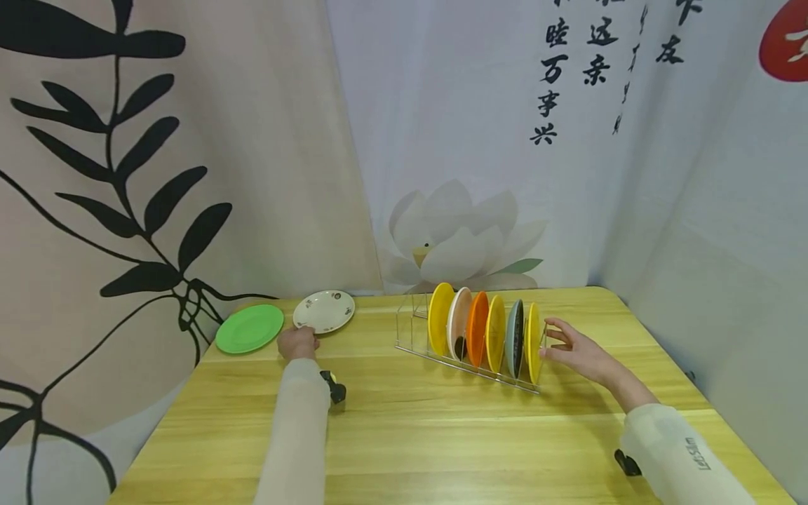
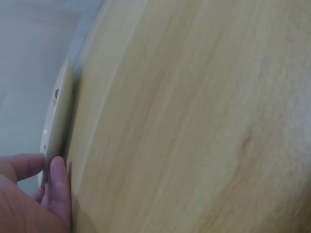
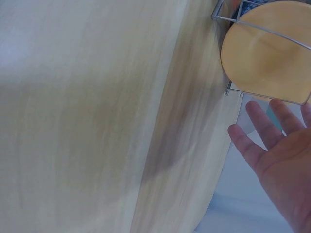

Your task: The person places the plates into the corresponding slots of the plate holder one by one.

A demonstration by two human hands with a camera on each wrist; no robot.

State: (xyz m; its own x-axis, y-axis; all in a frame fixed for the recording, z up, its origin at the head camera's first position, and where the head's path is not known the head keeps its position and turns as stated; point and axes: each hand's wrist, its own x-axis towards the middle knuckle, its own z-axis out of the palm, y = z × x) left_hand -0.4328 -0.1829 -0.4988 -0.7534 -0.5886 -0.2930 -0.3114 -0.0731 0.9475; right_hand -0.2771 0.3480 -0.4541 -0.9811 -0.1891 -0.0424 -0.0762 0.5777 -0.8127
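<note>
A white plate (image 1: 324,312) with small printed marks is on the far left part of the table. My left hand (image 1: 299,344) pinches its near rim; the left wrist view shows the thumb above and fingers beneath the plate (image 2: 57,114). To the right, a wire dish rack (image 1: 435,358) holds several plates upright: yellow, pale pink, orange and grey-blue ones. At the rack's right end is my right hand (image 1: 577,354), its fingers spread beside the end yellow plate (image 1: 533,344). In the right wrist view its fingertips (image 3: 252,109) are right at the rack's end wire.
A green plate (image 1: 249,328) lies flat at the table's far left corner, left of the white plate. Behind the wooden table (image 1: 442,442) hangs a printed cloth (image 1: 284,175), and another stretch of cloth borders the right side.
</note>
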